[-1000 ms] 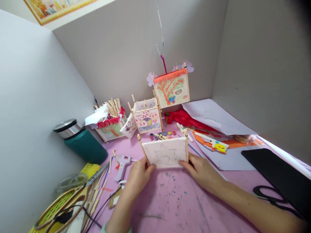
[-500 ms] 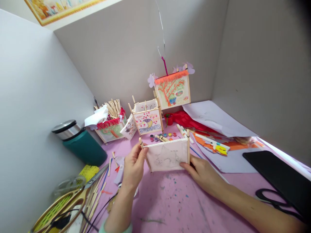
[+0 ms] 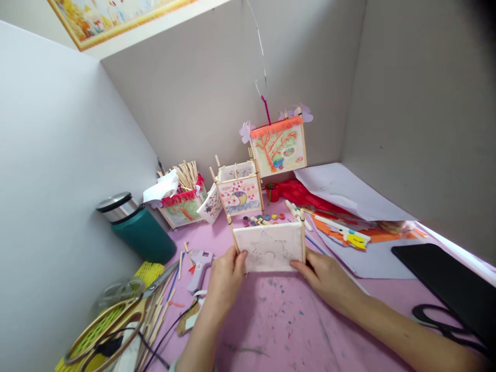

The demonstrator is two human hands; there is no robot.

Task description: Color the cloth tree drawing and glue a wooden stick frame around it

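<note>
Between my hands is a white lantern panel (image 3: 271, 243) with a faint pencil drawing and a wooden stick along each side. My left hand (image 3: 228, 271) grips its lower left corner, thumb on the front face. On the right edge my right hand (image 3: 321, 271) is closed, its thumb near the lower corner. The panel stands upright, tilted slightly back, above the pink tabletop. Just behind it are small paint pots (image 3: 267, 219) and a lantern frame (image 3: 240, 196) with a painted moon and red flowers. A lantern (image 3: 279, 147) with orange fringe hangs from a wire behind that.
To the left stand a teal bottle (image 3: 143, 235), a fringed box of sticks (image 3: 184, 204), large scissors (image 3: 112, 325) and a glue gun (image 3: 199, 268). Toward the right lie papers (image 3: 380, 263), a black phone-like slab (image 3: 437, 284) and black-handled scissors (image 3: 437, 315). Grey partitions enclose the table.
My left hand has slid down the panel's left stick to the lower corner. The right hand keeps its hold. The whole view has shifted slightly, uncovering more of the glue gun.
</note>
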